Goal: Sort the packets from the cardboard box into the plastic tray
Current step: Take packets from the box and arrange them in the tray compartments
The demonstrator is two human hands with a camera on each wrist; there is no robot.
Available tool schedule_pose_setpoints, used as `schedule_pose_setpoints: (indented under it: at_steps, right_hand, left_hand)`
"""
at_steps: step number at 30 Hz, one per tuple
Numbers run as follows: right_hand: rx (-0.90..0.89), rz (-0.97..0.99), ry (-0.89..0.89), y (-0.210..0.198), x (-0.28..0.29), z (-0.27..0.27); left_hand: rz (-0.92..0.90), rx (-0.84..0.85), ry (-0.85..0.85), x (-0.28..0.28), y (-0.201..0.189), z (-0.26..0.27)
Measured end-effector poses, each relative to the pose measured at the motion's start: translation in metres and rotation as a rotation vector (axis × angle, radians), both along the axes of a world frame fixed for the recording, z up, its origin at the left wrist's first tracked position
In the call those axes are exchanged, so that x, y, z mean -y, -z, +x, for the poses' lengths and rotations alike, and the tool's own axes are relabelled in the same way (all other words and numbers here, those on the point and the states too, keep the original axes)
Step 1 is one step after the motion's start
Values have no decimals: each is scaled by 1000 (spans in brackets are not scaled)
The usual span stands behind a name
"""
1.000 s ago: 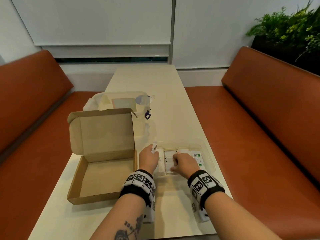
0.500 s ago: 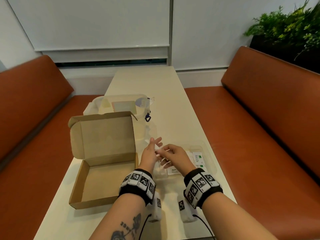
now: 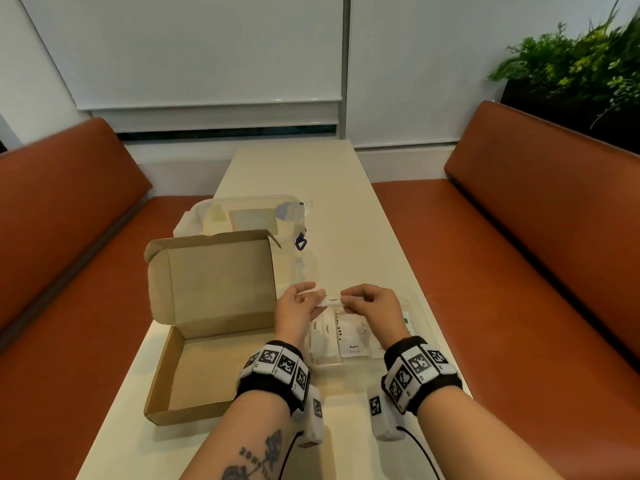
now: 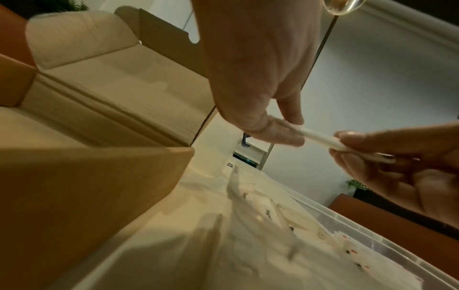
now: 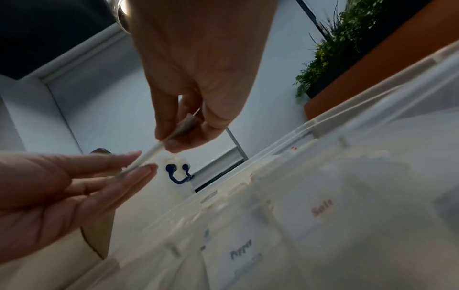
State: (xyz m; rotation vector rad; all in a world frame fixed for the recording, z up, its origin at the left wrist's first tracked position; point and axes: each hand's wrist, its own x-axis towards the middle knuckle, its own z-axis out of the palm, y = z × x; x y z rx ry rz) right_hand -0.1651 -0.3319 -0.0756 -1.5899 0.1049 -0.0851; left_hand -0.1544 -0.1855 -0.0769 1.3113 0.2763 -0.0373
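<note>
A thin white sugar packet [image 3: 332,300] hangs level above the clear plastic tray [image 3: 425,320]. My left hand [image 3: 300,308] pinches its left end and my right hand [image 3: 367,303] pinches its right end. The left wrist view shows the sugar packet [image 4: 320,139] stretched between thumb and finger of both hands. In the right wrist view the sugar packet [image 5: 149,157] runs from my right fingertips to my left fingers. Sugar, pepper [image 3: 354,347] and salt packets lie in rows in the tray. The open cardboard box [image 3: 207,375] stands to the left, and its floor shows bare.
A clear lidded plastic container [image 3: 242,216] with a blue clip [image 3: 300,242] sits behind the cardboard box. The narrow cream table [image 3: 346,220] runs away between two orange benches. A planter with green leaves [image 3: 581,64] stands at the back right.
Both hands have lifted from the tray's packets. They now hold one sugar packet between them above the tray. The head view has tilted slightly.
</note>
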Motion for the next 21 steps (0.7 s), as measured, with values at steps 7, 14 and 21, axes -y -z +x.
schedule_pose_setpoints:
  at_steps: [7, 14, 21]
  right_hand:
    - [-87, 74, -46, 5, 0, 1]
    - [-183, -189, 39, 12, -6, 1]
    - [-232, -520, 50, 26, -31, -1]
  left_hand:
    - [-13, -13, -7, -2, 1, 3]
    - [526, 48, -39, -5, 13, 8]
    - [833, -115, -3, -10, 26, 5]
